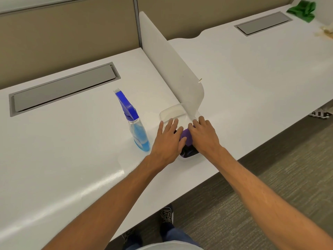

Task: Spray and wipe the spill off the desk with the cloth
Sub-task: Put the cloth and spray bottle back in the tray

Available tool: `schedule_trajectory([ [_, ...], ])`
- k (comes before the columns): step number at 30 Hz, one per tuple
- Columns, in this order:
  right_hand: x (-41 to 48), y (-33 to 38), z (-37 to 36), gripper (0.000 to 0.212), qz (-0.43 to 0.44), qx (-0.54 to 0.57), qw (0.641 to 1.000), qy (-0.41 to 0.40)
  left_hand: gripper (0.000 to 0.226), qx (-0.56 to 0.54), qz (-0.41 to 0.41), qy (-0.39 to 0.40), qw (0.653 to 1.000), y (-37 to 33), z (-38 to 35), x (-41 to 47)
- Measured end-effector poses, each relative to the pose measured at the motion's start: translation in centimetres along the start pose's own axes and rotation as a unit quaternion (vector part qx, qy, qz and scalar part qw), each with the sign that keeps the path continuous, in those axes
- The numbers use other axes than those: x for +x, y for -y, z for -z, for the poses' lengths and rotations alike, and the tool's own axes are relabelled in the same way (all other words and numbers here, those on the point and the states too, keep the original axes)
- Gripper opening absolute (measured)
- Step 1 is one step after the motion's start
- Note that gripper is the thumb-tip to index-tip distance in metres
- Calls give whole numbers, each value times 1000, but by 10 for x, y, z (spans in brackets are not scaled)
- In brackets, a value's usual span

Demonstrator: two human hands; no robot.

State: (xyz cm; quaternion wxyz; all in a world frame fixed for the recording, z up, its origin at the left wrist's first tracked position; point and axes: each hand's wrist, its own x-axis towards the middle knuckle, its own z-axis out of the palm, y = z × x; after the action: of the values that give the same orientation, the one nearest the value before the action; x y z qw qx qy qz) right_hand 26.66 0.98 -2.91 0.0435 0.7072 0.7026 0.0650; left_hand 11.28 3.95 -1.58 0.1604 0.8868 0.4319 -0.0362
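Note:
A spray bottle point(137, 131) with a blue trigger head and blue liquid stands upright on the white desk point(63, 159). Just right of it sits a clear plastic tub point(171, 112) holding a purple cloth point(186, 136). My left hand point(167, 139) lies flat over the tub's left side, fingers spread, thumb touching the cloth. My right hand point(203, 136) rests on the cloth from the right, fingers pressing it down. A yellowish spill point(324, 33) marks the far right desk. Much of the cloth is hidden under my hands.
A white divider panel point(167, 60) rises between the two desks, ending right behind the tub. Grey cable hatches point(63, 87) point(263, 23) sit in each desk. A green cloth point(302, 10) lies at the far right corner. Carpet and my shoes point(166, 215) show below the desk edge.

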Motion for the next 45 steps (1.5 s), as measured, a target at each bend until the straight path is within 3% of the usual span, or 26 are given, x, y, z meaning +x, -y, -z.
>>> schedule_trajectory([
  [4, -5, 8, 9, 30, -44, 175, 978, -108, 57, -104, 29, -77, 991, 8, 5, -31],
  [7, -8, 31, 36, 41, -107, 380, 907, -148, 47, -117, 60, -232, 964, 21, 4, -63],
  [9, -7, 52, 54, 51, -122, 469, 865, -129, 40, -112, 77, -309, 941, 36, 3, -85],
  [12, 3, 87, 70, 70, -99, 539, 834, -58, 40, -95, 91, -370, 919, 65, 4, -113],
  [16, 21, 129, 76, 82, -64, 602, 796, 17, 57, -85, 162, -344, 921, 104, -1, -131],
  [19, 33, 155, 78, 78, -91, 644, 759, 40, 73, -79, 184, -301, 932, 120, -3, -136],
  [27, 42, 167, 77, 43, -170, 696, 696, -45, 78, -54, 185, -280, 940, 129, -2, -133],
  [33, 44, 124, 111, 24, -175, 672, 704, -148, 78, -62, 165, -282, 943, 120, 6, -121],
  [39, 44, 58, 148, 27, -175, 641, 709, -237, 77, -71, 141, -279, 947, 108, 9, -106],
  [42, 45, 32, 150, 23, -163, 630, 728, -215, 77, -81, 134, -274, 949, 102, 8, -99],
  [45, 49, 7, 140, 22, -117, 626, 759, -136, 77, -90, 132, -261, 952, 97, 7, -93],
])
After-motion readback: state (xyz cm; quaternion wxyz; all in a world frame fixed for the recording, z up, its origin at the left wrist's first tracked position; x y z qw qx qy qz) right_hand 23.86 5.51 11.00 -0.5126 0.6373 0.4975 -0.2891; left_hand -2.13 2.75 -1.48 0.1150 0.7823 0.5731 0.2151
